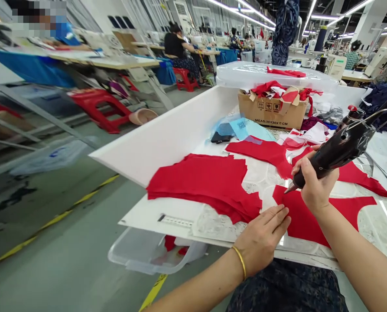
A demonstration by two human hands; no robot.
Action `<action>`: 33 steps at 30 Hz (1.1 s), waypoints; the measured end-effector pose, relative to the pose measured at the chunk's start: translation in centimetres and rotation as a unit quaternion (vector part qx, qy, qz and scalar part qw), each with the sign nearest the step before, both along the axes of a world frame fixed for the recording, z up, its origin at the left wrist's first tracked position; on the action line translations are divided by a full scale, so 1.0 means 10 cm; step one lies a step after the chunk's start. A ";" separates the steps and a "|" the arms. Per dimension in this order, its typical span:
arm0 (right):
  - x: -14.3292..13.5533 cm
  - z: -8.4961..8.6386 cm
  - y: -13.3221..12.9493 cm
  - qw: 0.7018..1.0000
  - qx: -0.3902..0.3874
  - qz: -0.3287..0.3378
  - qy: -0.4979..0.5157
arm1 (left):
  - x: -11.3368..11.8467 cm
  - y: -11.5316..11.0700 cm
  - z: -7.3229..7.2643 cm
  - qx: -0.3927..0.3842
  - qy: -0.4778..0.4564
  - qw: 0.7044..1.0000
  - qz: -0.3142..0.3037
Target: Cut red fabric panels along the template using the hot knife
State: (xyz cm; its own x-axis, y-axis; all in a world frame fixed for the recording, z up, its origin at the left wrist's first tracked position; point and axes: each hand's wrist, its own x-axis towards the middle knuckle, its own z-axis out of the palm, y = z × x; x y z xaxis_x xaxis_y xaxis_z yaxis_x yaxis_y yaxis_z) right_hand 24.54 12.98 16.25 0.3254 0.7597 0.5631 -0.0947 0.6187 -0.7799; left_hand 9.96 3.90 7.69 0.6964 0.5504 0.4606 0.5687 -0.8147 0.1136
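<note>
My right hand [318, 186] is wrapped round a black hand-held power tool [339, 149] with a pointed metal tip and a cord at its upper end. The tip is at the upper left corner of a cut red fabric piece [317, 216] on the table. My left hand [263, 236] lies flat, fingers stretched out, its fingertips at the left edge of that piece. Left of it is a stack of cut red fabric pieces [203, 184]. Beyond the tool, more red fabric [261, 151] lies spread out.
A cardboard box [271, 110] full of red and white scraps stands at the back, near a phone-like black object [221, 138] and a blue sheet [248, 129]. White panels [167, 125] edge the table. Below is a clear plastic bin [141, 251]. Other people sit at sewing tables beyond.
</note>
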 end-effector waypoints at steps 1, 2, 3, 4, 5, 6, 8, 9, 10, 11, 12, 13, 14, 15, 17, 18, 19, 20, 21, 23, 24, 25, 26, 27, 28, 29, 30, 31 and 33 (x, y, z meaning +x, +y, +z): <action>-0.04 -0.01 0.05 1.000 0.005 -0.005 0.005 | 0.00 0.00 0.00 0.003 -0.001 1.000 0.000; -0.07 -0.02 0.09 1.000 0.010 -0.010 0.010 | 0.00 -0.01 0.01 0.006 -0.003 1.000 0.000; -0.10 -0.02 0.13 1.000 0.014 -0.013 0.015 | 0.00 -0.01 0.02 0.006 -0.005 1.000 0.002; -0.12 -0.03 0.16 1.000 0.016 -0.014 0.019 | 0.00 -0.01 0.03 0.005 -0.005 1.000 0.005; -0.13 -0.04 0.19 1.000 0.018 -0.011 0.023 | 0.01 -0.01 0.04 0.001 -0.005 1.000 0.008; -0.14 -0.04 0.22 0.999 0.020 -0.009 0.027 | 0.01 -0.02 0.04 -0.005 -0.004 1.000 0.012; -0.16 -0.04 0.26 0.999 0.024 -0.006 0.032 | 0.02 -0.02 0.05 -0.020 0.000 1.000 0.018; -0.17 -0.04 0.27 0.999 0.024 -0.007 0.033 | 0.03 -0.03 0.05 -0.024 0.001 1.000 0.019; -0.17 -0.04 0.28 0.999 0.024 -0.008 0.031 | 0.03 -0.03 0.04 -0.026 0.002 0.999 0.019; -0.18 -0.04 0.28 0.999 0.023 -0.009 0.029 | 0.03 -0.03 0.04 -0.027 0.002 0.999 0.018; -0.19 -0.04 0.28 0.999 0.021 -0.008 0.026 | 0.03 -0.03 0.03 -0.026 0.002 1.000 0.017; -0.19 -0.05 0.28 0.999 0.020 -0.007 0.025 | 0.04 -0.03 0.03 -0.025 0.002 1.000 0.016; -0.19 -0.06 0.28 1.000 0.020 -0.005 0.022 | 0.04 -0.03 0.03 -0.024 0.003 1.000 0.015; -0.20 -0.07 0.28 1.000 0.019 -0.003 0.020 | 0.04 -0.03 0.03 -0.022 0.004 1.000 0.014; -0.21 -0.09 0.28 1.000 0.018 -0.003 0.014 | 0.04 -0.03 0.04 -0.017 0.003 1.000 0.013; -0.21 -0.10 0.28 1.000 0.017 -0.005 0.011 | 0.04 -0.03 0.04 -0.014 0.002 1.000 0.012; -0.21 -0.11 0.29 1.000 0.017 -0.006 0.009 | 0.04 -0.02 0.05 -0.010 -0.001 1.000 0.012; -0.21 -0.12 0.29 1.000 0.015 -0.008 0.007 | 0.04 -0.02 0.05 -0.005 -0.004 1.000 0.012; -0.21 -0.12 0.30 1.000 0.013 -0.011 0.007 | 0.04 -0.02 0.06 -0.002 -0.008 1.000 0.012; -0.20 -0.11 0.29 1.000 0.012 -0.014 0.010 | 0.04 -0.03 0.07 0.001 -0.011 1.000 0.013; -0.19 -0.10 0.28 1.000 0.015 -0.012 0.014 | 0.05 -0.03 0.07 0.001 -0.011 1.000 0.013; -0.19 -0.09 0.26 1.000 0.019 -0.005 0.017 | 0.05 -0.03 0.07 -0.002 -0.010 1.000 0.015; -0.18 -0.08 0.24 1.000 0.023 0.007 0.020 | 0.05 -0.03 0.07 -0.004 -0.008 1.000 0.016; -0.18 -0.07 0.20 0.999 0.027 0.020 0.023 | 0.05 -0.04 0.07 -0.006 -0.008 1.000 0.016; -0.17 -0.06 0.16 0.999 0.028 0.033 0.024 | 0.05 -0.04 0.07 -0.007 -0.008 1.000 0.015; -0.17 -0.06 0.12 0.998 0.027 0.046 0.025 | 0.05 -0.04 0.07 -0.007 -0.009 1.000 0.014; -0.17 -0.06 0.08 0.998 0.024 0.055 0.025 | 0.05 -0.04 0.06 -0.006 -0.010 1.000 0.012; -0.18 -0.06 0.05 0.998 0.020 0.061 0.024 | 0.05 -0.04 0.06 -0.004 -0.012 1.000 0.010; -0.19 -0.08 0.00 0.997 0.016 0.069 0.022 | 0.05 -0.04 0.05 0.000 -0.018 1.000 0.010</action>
